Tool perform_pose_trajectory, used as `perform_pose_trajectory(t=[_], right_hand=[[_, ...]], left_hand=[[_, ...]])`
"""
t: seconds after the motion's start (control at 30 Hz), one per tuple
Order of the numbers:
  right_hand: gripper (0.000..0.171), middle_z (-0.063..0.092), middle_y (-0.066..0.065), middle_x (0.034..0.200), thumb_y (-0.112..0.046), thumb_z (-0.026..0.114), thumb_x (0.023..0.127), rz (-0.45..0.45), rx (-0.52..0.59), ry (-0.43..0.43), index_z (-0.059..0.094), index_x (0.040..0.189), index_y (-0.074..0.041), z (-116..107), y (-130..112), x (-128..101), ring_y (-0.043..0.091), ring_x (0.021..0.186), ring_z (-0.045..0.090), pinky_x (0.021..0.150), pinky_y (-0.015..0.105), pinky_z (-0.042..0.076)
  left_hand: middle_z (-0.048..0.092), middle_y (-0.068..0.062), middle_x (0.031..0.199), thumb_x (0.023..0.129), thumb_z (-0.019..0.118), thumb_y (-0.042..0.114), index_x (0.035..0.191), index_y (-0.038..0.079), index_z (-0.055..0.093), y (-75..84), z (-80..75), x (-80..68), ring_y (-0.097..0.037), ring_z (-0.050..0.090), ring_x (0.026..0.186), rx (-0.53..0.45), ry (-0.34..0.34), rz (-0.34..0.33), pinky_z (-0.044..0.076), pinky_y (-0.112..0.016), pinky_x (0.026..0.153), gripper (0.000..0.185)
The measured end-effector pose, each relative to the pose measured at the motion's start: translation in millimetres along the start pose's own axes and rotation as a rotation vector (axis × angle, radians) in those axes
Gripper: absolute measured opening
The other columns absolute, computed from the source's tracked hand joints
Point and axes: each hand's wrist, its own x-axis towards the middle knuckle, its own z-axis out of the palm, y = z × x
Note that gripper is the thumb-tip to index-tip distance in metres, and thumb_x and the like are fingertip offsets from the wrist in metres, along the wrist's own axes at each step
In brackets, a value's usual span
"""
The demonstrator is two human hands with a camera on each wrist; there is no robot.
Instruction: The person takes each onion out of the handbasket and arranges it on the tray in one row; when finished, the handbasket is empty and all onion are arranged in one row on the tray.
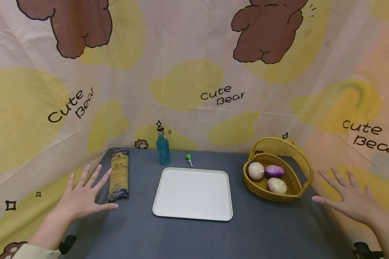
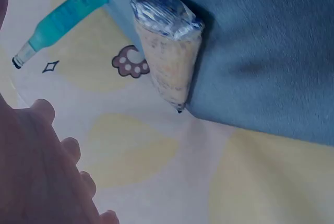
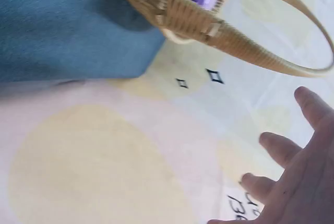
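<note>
My left hand (image 1: 83,199) is spread with straight fingers, held above the table's left side and holding nothing. Nearest to it lies a yellow pasta packet (image 1: 119,174) with blue ends; the left wrist view shows the same packet (image 2: 169,51) on the table's corner. On the right, my right hand (image 1: 353,198) is also spread, apart from everything. Beside it stands a wicker basket (image 1: 262,190) with a tall handle. Inside are two whitish, onion-like round things (image 1: 256,171) and a purple, oval one (image 1: 274,171). In the right wrist view the basket (image 3: 188,18) is partly cut off.
A white tray (image 1: 192,194) lies mid-table. Behind it are a blue bottle (image 1: 163,149), upright, and a green lollipop (image 1: 188,158) on its side. The dark grey table (image 1: 194,237) meets a printed cloth (image 1: 181,43) hanging behind and along both sides.
</note>
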Motion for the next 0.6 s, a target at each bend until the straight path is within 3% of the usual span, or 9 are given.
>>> perform_pose_trajectory(t=[0.07, 0.2, 0.4, 0.5, 0.6], right_hand=[[0.095, -0.004, 0.031, 0.164, -0.063, 0.058, 0.094, 0.000, 0.020, 0.009, 0.001, 0.164, -0.030, -3, -3, -2, 0.068, 0.140, -0.014, 0.086, 0.094, 0.002], [0.095, 0.007, 0.041, 0.159, -0.059, 0.059, 0.096, 0.018, 0.077, -0.004, 0.008, 0.164, -0.017, -15, -10, -9, 0.074, 0.135, 0.009, 0.087, 0.089, 0.018], [0.093, 0.035, 0.042, 0.150, -0.057, 0.064, 0.094, 0.014, 0.169, -0.004, 0.024, 0.161, -0.007, -25, -30, -13, 0.067, 0.124, 0.041, 0.084, 0.075, 0.042], [0.090, 0.048, 0.037, 0.144, -0.053, 0.068, 0.092, -0.010, 0.218, 0.009, 0.030, 0.159, -0.005, -26, -44, -11, 0.058, 0.118, 0.055, 0.079, 0.065, 0.053], [0.087, 0.054, 0.031, 0.142, -0.049, 0.071, 0.092, -0.044, 0.273, 0.013, 0.034, 0.157, -0.005, -26, -55, -5, 0.051, 0.115, 0.062, 0.078, 0.060, 0.056]], left_hand=[[-0.010, -0.013, 0.170, 0.075, 0.057, 0.088, 0.162, 0.033, -0.008, 3.1, -0.3, -2.9, -0.044, -0.022, 0.152, -0.011, 0.002, 0.006, -0.019, -0.074, 0.110, 0.122], [-0.009, -0.012, 0.171, 0.076, 0.059, 0.085, 0.163, 0.031, -0.007, 10.8, 5.7, -7.9, -0.043, -0.023, 0.152, -0.025, 0.033, 0.027, -0.022, -0.071, 0.111, 0.122], [-0.002, -0.012, 0.171, 0.076, 0.067, 0.078, 0.164, 0.020, 0.004, 24.0, 25.6, -10.6, -0.037, -0.021, 0.154, -0.059, 0.157, 0.101, -0.024, -0.055, 0.117, 0.123], [0.005, -0.015, 0.171, 0.076, 0.072, 0.072, 0.164, 0.012, 0.006, 35.1, 35.6, -5.2, -0.038, -0.011, 0.156, -0.161, 0.160, 0.113, -0.010, -0.061, 0.122, 0.125], [0.014, -0.019, 0.169, 0.075, 0.076, 0.069, 0.164, 0.012, 0.003, 49.1, 45.8, 3.0, -0.042, 0.009, 0.156, -0.285, 0.106, 0.090, 0.014, -0.067, 0.120, 0.129]])
